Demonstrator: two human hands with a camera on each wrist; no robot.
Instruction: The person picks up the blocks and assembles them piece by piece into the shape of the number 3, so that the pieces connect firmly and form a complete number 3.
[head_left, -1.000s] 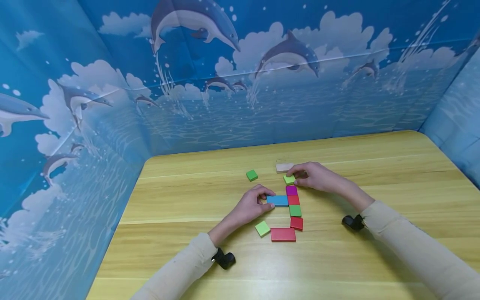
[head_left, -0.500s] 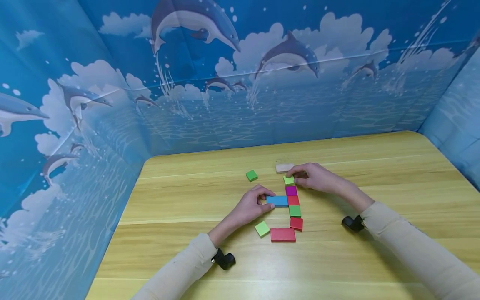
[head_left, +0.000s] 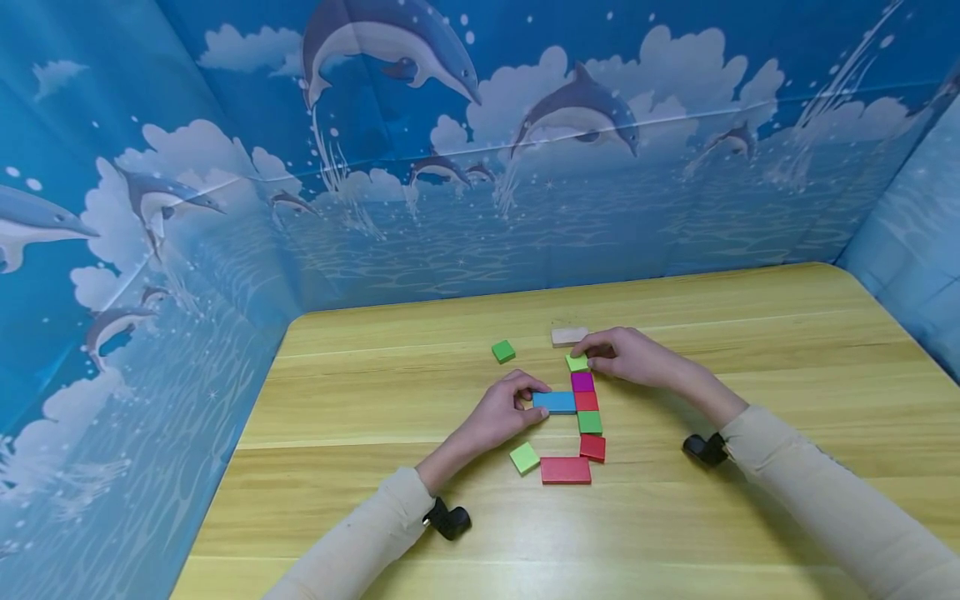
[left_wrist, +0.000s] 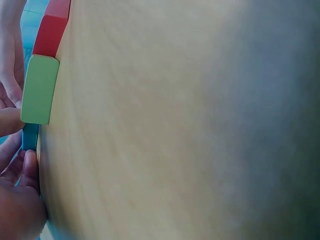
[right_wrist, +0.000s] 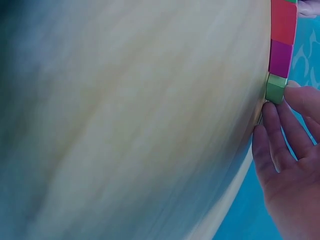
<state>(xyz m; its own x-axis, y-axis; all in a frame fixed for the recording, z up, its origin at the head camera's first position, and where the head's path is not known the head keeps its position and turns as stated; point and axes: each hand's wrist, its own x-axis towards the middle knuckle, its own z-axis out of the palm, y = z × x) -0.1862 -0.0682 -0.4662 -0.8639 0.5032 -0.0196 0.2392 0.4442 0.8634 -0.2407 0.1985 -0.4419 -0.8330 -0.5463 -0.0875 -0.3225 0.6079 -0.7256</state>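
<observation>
My left hand (head_left: pixel 498 410) pinches the left end of a flat blue rectangular block (head_left: pixel 556 403) between thumb and fingers. The blue block's right end meets a red square block (head_left: pixel 587 401) in a column of blocks. At the far end of that column, my right hand (head_left: pixel 632 357) grips a lime-green square block (head_left: pixel 577 363) by thumb and fingertips. Just below it lies a purple block (head_left: pixel 582 382). In the right wrist view the lime-green block (right_wrist: pixel 276 89) stands against the purple block (right_wrist: pixel 281 59). Below the red square comes a green block (head_left: pixel 589 422).
A pale wooden block (head_left: pixel 568 337) lies behind the lime-green one. A loose green block (head_left: pixel 503 352) is at the back left. Nearer me lie a tilted red block (head_left: pixel 592 448), a longer red block (head_left: pixel 566 471) and another lime-green block (head_left: pixel 525 458) on the wooden table (head_left: pixel 360 400).
My right hand and its lime-green block have shifted very slightly toward me, close to the purple block. The left hand stays on the blue block.
</observation>
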